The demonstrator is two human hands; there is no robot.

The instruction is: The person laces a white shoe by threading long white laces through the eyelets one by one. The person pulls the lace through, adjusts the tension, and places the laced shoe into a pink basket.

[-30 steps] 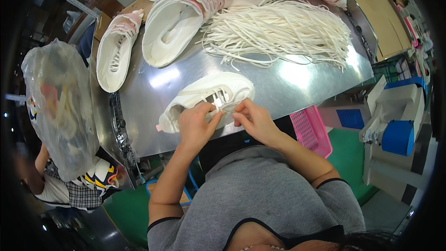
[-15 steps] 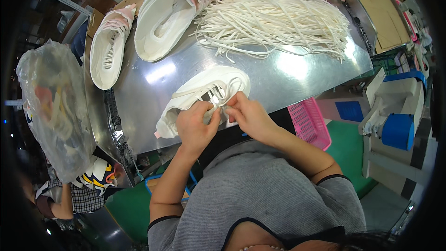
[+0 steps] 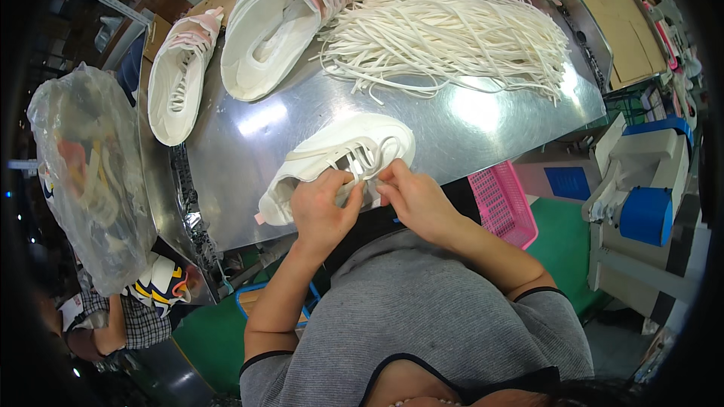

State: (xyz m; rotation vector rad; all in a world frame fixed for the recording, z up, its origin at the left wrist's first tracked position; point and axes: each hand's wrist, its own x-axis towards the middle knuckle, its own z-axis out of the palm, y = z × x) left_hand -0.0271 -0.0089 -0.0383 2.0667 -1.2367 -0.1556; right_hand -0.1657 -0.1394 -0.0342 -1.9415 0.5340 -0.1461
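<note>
A white shoe upper (image 3: 320, 147) lies tilted on the metal table, toe toward the upper right and its pink heel tab at the lower left. White shoelace (image 3: 387, 148) crosses its throat and makes a loop near the toe. My left hand (image 3: 323, 207) is closed at the near edge of the throat, thumb and forefinger pinching the upper beside the lace. Close by, my right hand (image 3: 418, 202) has its thumb and forefinger pressed together on the lace. The small gap between both sets of fingertips partly hides the eyelets.
A heap of loose white laces (image 3: 452, 41) lies at the back of the table (image 3: 302, 117). Nested uppers (image 3: 268, 41) and a single laced upper (image 3: 181, 79) are at the left. A pink basket (image 3: 504, 203) stands right; a plastic bag (image 3: 90, 181) hangs left, near another person's arm (image 3: 111, 328).
The upper has shifted slightly right and toward me, and both hands have moved slightly with it. My fingertips stay at the lace. At lower left, the other person's arm has moved.
</note>
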